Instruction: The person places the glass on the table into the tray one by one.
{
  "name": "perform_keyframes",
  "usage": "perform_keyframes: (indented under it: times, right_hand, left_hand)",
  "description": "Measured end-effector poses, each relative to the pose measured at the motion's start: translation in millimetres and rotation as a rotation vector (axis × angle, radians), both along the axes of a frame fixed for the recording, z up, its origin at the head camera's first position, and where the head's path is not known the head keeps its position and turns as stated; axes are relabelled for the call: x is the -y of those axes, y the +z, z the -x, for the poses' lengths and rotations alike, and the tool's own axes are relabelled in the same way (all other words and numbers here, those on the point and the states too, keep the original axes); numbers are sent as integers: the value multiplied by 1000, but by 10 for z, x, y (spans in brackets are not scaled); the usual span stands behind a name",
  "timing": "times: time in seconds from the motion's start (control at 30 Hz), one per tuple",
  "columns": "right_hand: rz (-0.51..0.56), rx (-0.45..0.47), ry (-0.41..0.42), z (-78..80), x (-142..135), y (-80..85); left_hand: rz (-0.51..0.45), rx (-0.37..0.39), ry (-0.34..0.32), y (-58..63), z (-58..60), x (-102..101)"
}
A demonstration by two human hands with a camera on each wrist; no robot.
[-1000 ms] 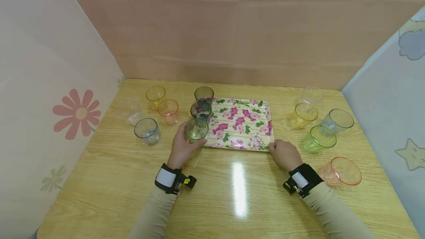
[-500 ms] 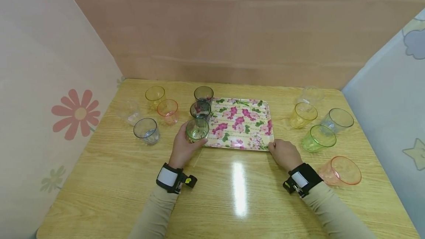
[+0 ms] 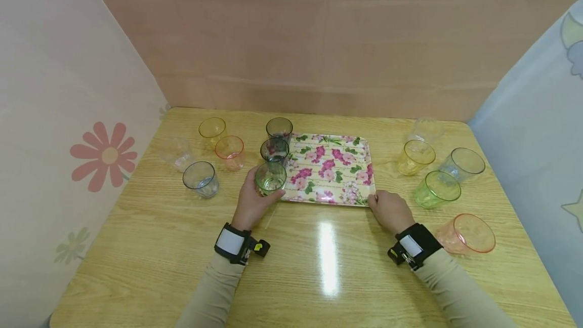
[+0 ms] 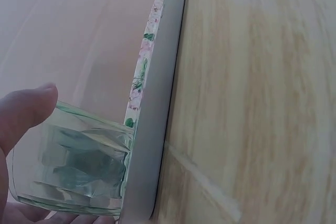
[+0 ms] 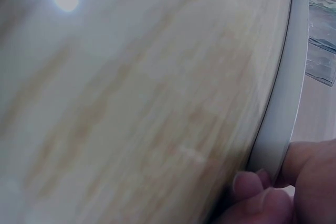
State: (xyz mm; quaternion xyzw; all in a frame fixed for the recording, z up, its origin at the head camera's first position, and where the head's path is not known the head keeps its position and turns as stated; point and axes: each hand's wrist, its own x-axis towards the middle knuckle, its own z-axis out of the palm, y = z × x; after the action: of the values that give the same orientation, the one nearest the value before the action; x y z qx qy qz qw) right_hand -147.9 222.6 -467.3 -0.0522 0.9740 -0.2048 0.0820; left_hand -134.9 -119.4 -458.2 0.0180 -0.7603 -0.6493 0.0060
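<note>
My left hand (image 3: pixel 250 201) curls its fingers and thumb round a clear green cup (image 3: pixel 271 178), which stands upright at the front left corner of the floral tray (image 3: pixel 328 171). In the left wrist view the green cup (image 4: pixel 79 161) sits right inside the tray's rim (image 4: pixel 152 129). Behind it, two dark grey cups, the nearer one (image 3: pixel 275 150) and the farther one (image 3: pixel 279 128), line the tray's left side. My right hand (image 3: pixel 392 211) pinches the tray's front right corner; in the right wrist view its thumb and fingertips (image 5: pixel 262 203) close over the tray edge (image 5: pixel 278 124).
To the left stand a yellow cup (image 3: pixel 212 130), a red-rimmed cup (image 3: pixel 231 153), a clear cup (image 3: pixel 176 155) and a blue-grey cup (image 3: pixel 201 179). Several more stand right, including a green cup (image 3: pixel 437 190) and a pink cup (image 3: pixel 469 234). Walls enclose the wooden table (image 3: pixel 291 277).
Both hands keep their hold, with the green cup and tray in the same places. Only the head view has shifted slightly.
</note>
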Motion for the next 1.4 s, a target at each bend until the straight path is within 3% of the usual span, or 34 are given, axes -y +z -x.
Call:
perform_keyframes:
  times: [0.1,0.27,0.43,0.53,0.7,0.83,1.07,1.3,1.4]
  right_hand:
    - [0,5,-6,1,-5,-3]
    - [-1,9,-11,-2,-11,-7]
    - [0,5,-7,-5,-17,-7]
    - [-2,7,-6,-6,-22,-12]
    - [1,7,-7,-5,-20,-17]
    - [7,-3,2,-8,-6,-11]
    - [9,1,1,-7,16,-20]
    - [4,-2,-5,7,8,-33]
    - [3,-4,-6,9,-2,-35]
  left_hand:
    - [17,-10,-8,-81,19,26]
    - [83,17,-11,-73,8,79]
    - [39,-10,100,-69,55,147]
    - [-8,-20,133,-66,89,178]
    - [-20,61,144,-66,188,197]
    - [67,125,155,-105,307,216]
    - [267,82,104,-222,553,313]
    - [280,53,5,-260,620,337]
    - [282,46,-8,-263,618,329]
